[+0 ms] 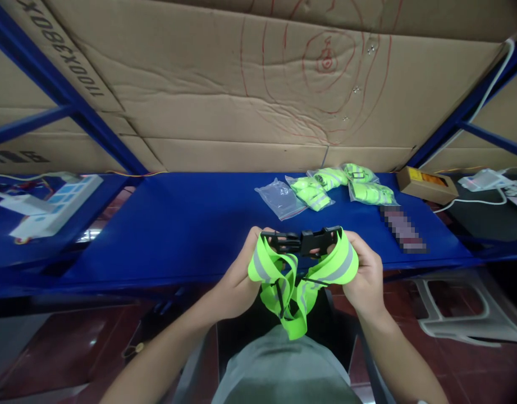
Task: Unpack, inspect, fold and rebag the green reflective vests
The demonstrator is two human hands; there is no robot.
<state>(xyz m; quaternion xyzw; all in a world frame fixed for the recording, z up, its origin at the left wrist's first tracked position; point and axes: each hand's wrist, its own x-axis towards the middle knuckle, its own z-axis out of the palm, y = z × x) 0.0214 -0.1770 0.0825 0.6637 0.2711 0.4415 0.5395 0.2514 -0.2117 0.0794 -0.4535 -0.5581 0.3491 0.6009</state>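
Note:
A neon-yellow reflective strap (298, 328) with grey stripes hangs in loops between my two hands, just in front of the table's near edge. My left hand (238, 283) is closed around its left end, by the pronged half of a black side-release buckle (279, 242). My right hand (366, 275) is closed around the other end, by the socket half. The two halves meet in line; whether they are fully latched I cannot tell. Most fingertips are hidden behind the strap and buckle.
On the blue table (191, 224) lie an empty clear zip bag (280, 197) and several bagged yellow straps (370, 191). A blurred-out flat item (405, 230) and an open cardboard box (426, 185) are to the right. A power strip (58, 207) sits left; a white stool (472, 306) stands below.

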